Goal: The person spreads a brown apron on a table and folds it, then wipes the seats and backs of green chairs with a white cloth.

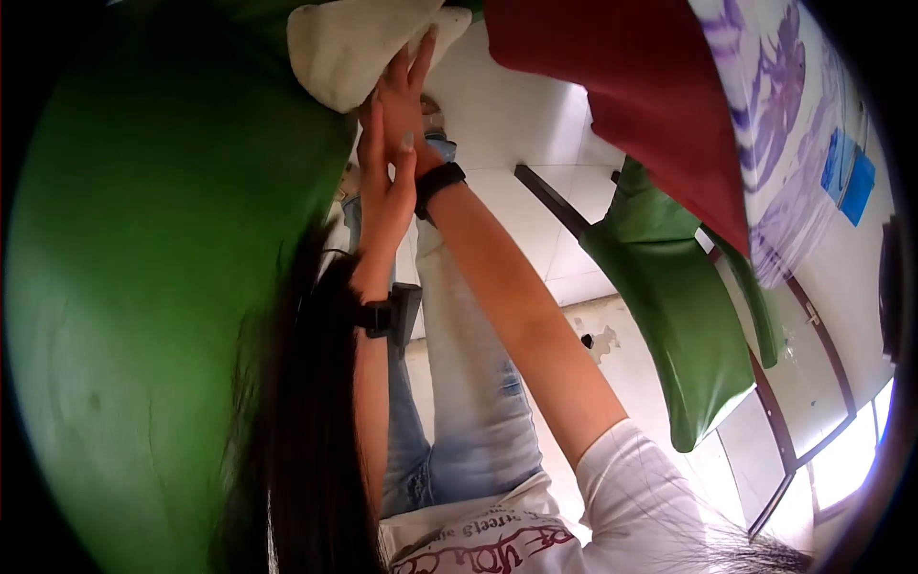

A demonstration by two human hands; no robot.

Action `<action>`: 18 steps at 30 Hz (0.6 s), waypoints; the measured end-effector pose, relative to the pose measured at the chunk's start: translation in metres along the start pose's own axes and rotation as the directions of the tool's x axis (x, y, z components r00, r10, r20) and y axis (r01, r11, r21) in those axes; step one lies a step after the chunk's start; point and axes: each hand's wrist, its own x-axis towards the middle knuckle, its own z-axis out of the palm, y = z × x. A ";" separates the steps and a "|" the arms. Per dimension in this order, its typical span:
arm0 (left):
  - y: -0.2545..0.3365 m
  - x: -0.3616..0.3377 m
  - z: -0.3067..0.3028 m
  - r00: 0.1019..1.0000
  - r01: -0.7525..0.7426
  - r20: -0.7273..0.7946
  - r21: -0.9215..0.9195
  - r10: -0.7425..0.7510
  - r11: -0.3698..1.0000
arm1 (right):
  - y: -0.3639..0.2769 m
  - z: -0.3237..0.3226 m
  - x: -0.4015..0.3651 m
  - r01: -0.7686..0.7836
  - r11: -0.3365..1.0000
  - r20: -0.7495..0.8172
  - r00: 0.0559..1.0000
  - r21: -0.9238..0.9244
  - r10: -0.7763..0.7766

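Note:
My right hand (pixel 402 115) reaches up to a white cloth (pixel 349 53) at the top, with its fingers stretched out against the cloth and a black band on the wrist. Close beside and overlapping it is my left hand (pixel 387 196), its fingers extended upward along the right hand and its thumb apart. A black strap with a dark device sits on the left wrist. Neither hand visibly grips anything. The cloth hides some of the right fingertips. A large green surface (pixel 143 287) lies to the left of both hands.
Dark red cloth (pixel 631 86) and purple-patterned white fabric (pixel 775 124) hang at the upper right. Below them stands a green chair (pixel 679 306). Long dark hair (pixel 316 411) hangs left of my arms. Light floor tiles (pixel 535 124) and legs in jeans show beneath.

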 end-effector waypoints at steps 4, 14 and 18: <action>-0.006 0.021 0.032 0.994 -0.078 -0.087 -0.055 0.073 0.995 | 0.028 -0.014 0.016 0.105 0.977 0.061 0.994 -0.184 -0.095; 0.012 0.114 0.112 0.938 -0.333 -0.108 -0.021 0.329 0.943 | 0.105 -0.070 0.086 0.028 1.000 0.254 0.967 -0.007 -0.025; 0.021 0.140 0.115 0.933 -0.288 -0.194 0.110 0.304 0.951 | 0.109 -0.079 0.104 -0.056 0.990 0.314 0.949 0.126 0.014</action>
